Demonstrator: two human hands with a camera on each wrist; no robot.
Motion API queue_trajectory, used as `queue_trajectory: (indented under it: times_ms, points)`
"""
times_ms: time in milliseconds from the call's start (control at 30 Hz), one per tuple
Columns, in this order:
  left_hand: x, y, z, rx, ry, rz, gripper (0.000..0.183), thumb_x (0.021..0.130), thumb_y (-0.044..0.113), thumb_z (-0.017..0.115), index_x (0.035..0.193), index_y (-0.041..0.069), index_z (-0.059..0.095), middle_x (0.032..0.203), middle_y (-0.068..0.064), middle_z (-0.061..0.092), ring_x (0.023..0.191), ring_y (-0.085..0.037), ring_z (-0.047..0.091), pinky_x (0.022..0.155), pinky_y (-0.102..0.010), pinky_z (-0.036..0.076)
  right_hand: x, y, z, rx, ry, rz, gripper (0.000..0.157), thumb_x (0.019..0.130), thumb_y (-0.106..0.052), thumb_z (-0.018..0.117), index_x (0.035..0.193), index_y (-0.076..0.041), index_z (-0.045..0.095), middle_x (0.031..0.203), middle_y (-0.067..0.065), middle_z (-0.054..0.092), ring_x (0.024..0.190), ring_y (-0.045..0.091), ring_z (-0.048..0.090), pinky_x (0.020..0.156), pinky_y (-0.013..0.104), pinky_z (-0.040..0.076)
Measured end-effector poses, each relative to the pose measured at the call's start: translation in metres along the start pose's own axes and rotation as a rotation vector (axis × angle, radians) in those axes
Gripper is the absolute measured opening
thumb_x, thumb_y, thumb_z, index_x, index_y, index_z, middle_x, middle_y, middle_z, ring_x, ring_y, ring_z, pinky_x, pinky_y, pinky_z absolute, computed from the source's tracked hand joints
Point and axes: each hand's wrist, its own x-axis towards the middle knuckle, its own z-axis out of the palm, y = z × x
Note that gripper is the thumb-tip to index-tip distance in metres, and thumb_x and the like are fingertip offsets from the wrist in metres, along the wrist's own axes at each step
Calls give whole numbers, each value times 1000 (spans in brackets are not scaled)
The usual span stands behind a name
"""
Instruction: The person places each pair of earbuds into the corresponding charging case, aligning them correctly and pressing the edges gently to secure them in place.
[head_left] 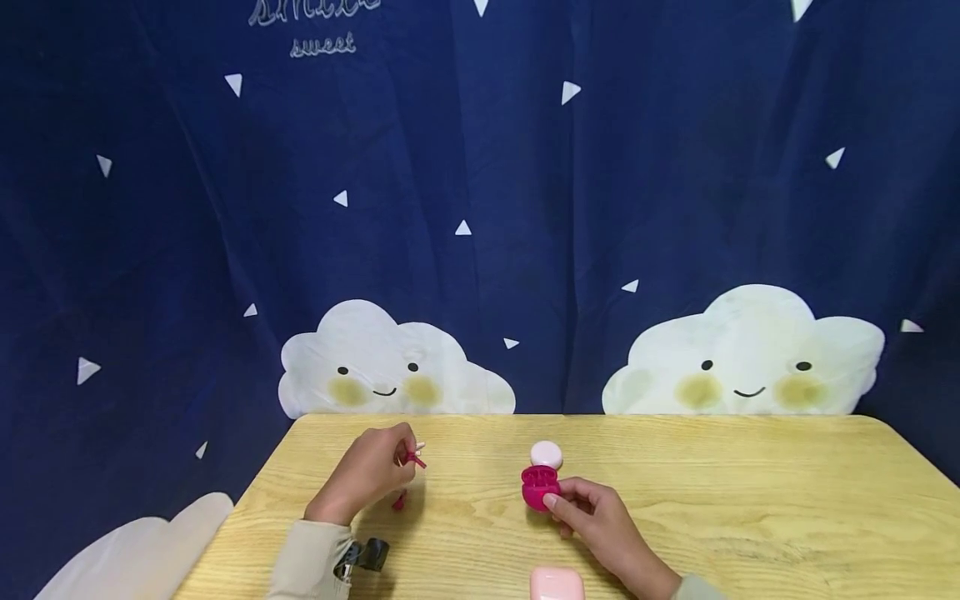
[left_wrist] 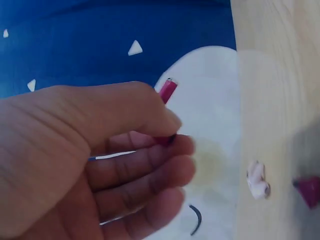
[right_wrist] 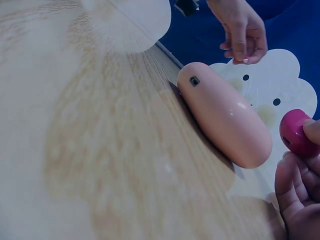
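Between thumb and forefinger my left hand (head_left: 371, 468) pinches a magenta earbud (left_wrist: 169, 91), its stem poking up past the thumb. My right hand (head_left: 600, 521) grips a small magenta earbud case (head_left: 540, 497) by its right side, the thumb on its front and the lid flipped up. Below the left hand, a second magenta earbud (head_left: 399, 501) lies on the wooden table (head_left: 742, 475). A pale pink earbud (left_wrist: 258, 179) rests near it, seen in the left wrist view.
Just behind the magenta case is a round pale pink case (head_left: 547, 453). A larger pink case (head_left: 557, 583) sits at the near edge of the head view and looks big in the right wrist view. A dark blue curtain (head_left: 517, 183) with clouds hangs behind the table.
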Motion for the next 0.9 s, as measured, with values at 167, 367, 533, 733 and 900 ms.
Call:
queue_trajectory:
  times_ms: [167, 367, 533, 733, 900]
  points:
    - [9, 15, -2, 7, 46, 25, 17, 66, 8, 63, 74, 20, 53, 59, 16, 49, 53, -3, 44, 52, -21, 37, 3, 7, -2, 12, -4, 6, 22, 83, -16, 64, 94, 3, 63, 80, 25, 58, 64, 19, 57, 57, 34, 52]
    - [17, 31, -1, -42, 59, 62, 16, 68, 8, 62, 74, 20, 55, 60, 15, 50, 54, -2, 46, 49, -20, 38, 1, 0, -1, 3, -3, 0, 22, 83, -16, 64, 93, 3, 63, 79, 25, 58, 63, 21, 57, 56, 34, 52]
    - [22, 43, 3, -58, 66, 109, 15, 69, 8, 62, 76, 19, 56, 61, 14, 50, 54, -2, 46, 49, -19, 39, 0, 0, -1, -1, -13, 13, 24, 83, -18, 64, 94, 3, 63, 81, 26, 58, 64, 22, 57, 57, 34, 52]
    - [27, 58, 11, -88, 77, 167, 15, 70, 7, 61, 76, 20, 57, 63, 14, 52, 53, -1, 46, 49, -19, 39, 0, 0, -1, -9, -18, 17, 25, 84, -19, 63, 95, 3, 62, 81, 25, 58, 65, 22, 57, 57, 34, 52]
    - [31, 72, 18, -90, 79, 225, 15, 69, 7, 63, 77, 19, 56, 64, 12, 53, 54, -1, 45, 49, -18, 38, -1, -2, -1, 4, 1, 21, 23, 83, -18, 64, 94, 3, 63, 81, 25, 59, 66, 21, 57, 57, 34, 52]
